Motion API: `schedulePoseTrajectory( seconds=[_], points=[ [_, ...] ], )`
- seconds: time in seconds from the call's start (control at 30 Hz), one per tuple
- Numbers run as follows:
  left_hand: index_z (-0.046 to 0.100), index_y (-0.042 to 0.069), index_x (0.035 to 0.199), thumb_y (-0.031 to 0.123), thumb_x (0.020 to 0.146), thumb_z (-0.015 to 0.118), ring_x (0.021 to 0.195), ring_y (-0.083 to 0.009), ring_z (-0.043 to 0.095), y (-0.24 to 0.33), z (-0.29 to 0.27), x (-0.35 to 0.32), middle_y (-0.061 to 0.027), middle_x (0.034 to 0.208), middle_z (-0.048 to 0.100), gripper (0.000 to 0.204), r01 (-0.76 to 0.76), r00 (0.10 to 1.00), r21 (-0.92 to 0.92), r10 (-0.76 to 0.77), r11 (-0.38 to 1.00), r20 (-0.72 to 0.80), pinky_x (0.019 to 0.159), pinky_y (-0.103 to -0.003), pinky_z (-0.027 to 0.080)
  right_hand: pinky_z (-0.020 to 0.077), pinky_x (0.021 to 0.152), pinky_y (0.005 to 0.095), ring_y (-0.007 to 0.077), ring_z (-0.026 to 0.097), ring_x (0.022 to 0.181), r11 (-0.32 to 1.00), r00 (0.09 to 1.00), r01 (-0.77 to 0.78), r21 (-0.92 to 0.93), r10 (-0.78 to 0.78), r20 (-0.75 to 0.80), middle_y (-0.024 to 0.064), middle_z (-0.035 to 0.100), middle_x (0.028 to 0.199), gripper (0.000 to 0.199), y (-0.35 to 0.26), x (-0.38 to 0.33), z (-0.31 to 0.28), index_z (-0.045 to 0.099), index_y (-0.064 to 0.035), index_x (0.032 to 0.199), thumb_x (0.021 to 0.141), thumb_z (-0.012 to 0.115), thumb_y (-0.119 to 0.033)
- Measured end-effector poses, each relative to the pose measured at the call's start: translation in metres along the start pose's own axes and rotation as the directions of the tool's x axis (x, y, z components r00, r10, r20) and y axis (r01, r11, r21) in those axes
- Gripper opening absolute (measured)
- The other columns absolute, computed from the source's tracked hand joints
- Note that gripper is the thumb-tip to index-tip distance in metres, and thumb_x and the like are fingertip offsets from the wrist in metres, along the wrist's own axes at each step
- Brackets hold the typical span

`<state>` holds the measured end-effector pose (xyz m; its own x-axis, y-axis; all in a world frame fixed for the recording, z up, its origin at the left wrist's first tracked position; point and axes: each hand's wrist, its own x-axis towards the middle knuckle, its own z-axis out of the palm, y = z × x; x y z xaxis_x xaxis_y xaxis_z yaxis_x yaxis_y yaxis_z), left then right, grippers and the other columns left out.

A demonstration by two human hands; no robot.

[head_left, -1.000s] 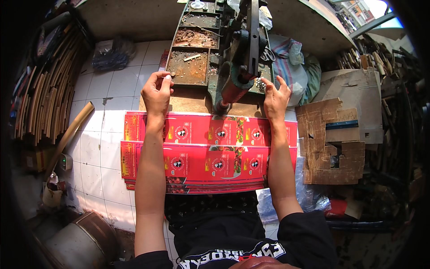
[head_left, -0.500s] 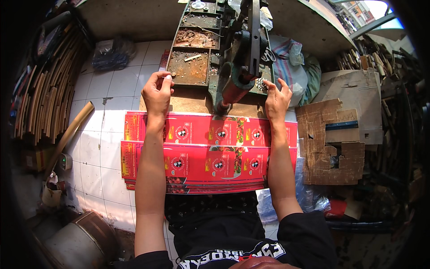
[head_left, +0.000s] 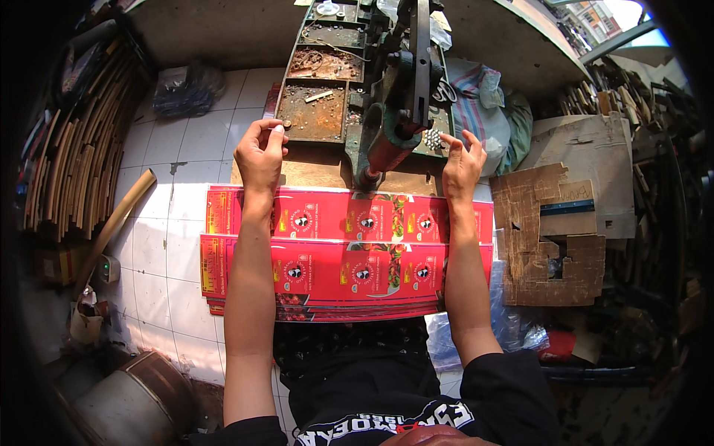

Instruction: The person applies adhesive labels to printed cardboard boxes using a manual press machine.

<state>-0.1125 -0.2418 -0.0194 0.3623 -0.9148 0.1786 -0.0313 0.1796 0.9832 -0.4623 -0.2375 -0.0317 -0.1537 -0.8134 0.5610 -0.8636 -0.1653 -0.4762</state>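
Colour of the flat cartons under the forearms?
Red cartons with small printed pictures; clearest in the head view.

red printed cardboard sheets (head_left: 349,256) | flat, stacked, fanned | across lap, far edge under green press machine (head_left: 394,111)

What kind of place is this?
Likely a small box-making or packaging workshop. A stack of flat red printed carton blanks lies across the person's lap under a rusty green metal machine; cardboard scraps and bundled strips crowd the tiled floor.
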Motion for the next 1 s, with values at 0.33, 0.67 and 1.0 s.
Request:
schedulePoseTrajectory(
  seconds=[0.33, 0.67, 1.0],
  points=[
    [0.068, 0.001, 0.099, 0.009, 0.091, 0.063, 0.065, -0.0066, 0.06, 0.0002, 0.0012, -0.0007, -0.0031, 0.076, 0.066, 0.013, 0.011, 1.0, -0.012, -0.011, 1.0, 0.001, 0.058, -0.021, 0.05, 0.0327, 0.105, 0.048, 0.0349, 0.043, 0.124, 0.998, 0.997, 0.053, -0.035, -0.05, 0.064, 0.015, 0.052, 0.133, 0.046, -0.0047, -0.0002, -0.0011, 0.075, -0.0238, 0.108, 0.103, 0.037, -0.049],
    [0.068, 0.001, 0.099, 0.009, 0.091, 0.063, 0.065, -0.0064, 0.06, -0.0026, 0.001, 0.0004, -0.0028, 0.076, 0.066, 0.012, 0.007, 1.0, -0.021, -0.007, 1.0, 0.005, 0.058, -0.021, 0.05, 0.0322, 0.105, 0.0501, 0.0345, 0.042, 0.126, 0.997, 0.997, -0.025, -0.069, 0.03, 0.076, 0.0135, 0.05, 0.136, 0.048, -0.0046, -0.0019, 0.0008, 0.074, -0.0253, 0.111, 0.103, 0.034, -0.051],
    [0.066, -0.001, 0.103, 0.009, 0.093, 0.062, 0.07, -0.008, 0.06, 0.0014, 0.0004, -0.0006, -0.0049, 0.08, 0.066, 0.015, 0.04, 0.999, 0.016, -0.04, 0.999, 0.03, 0.061, -0.021, 0.05, 0.0318, 0.106, 0.0504, 0.0345, 0.041, 0.127, 0.998, 0.996, -0.029, -0.056, 0.034, 0.084, 0.0137, 0.05, 0.137, 0.05, -0.0038, -0.0021, 0.0008, 0.073, -0.0241, 0.114, 0.103, 0.033, -0.052]
  ],
)
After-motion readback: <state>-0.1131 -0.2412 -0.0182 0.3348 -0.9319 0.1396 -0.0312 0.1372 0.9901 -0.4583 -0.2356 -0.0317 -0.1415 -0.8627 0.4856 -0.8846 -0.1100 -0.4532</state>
